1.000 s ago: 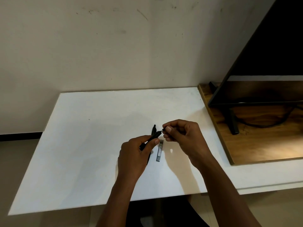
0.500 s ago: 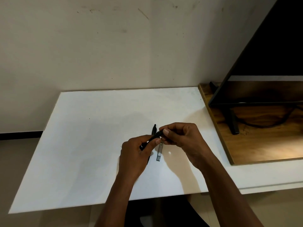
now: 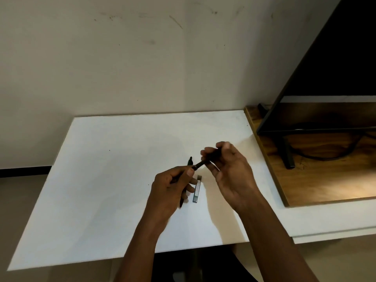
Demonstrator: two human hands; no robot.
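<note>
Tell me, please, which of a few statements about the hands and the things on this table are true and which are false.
1. The left hand and the right hand both hold one black pen above the table. True.
2. The small flat case lies on the wooden board. False: it lies on the white table, between the hands.
3. A second dark pen lies on the table, partly hidden behind the left hand. True.
4. The monitor stands at the left end of the white table. False: it stands on the wooden board at the right.
</note>
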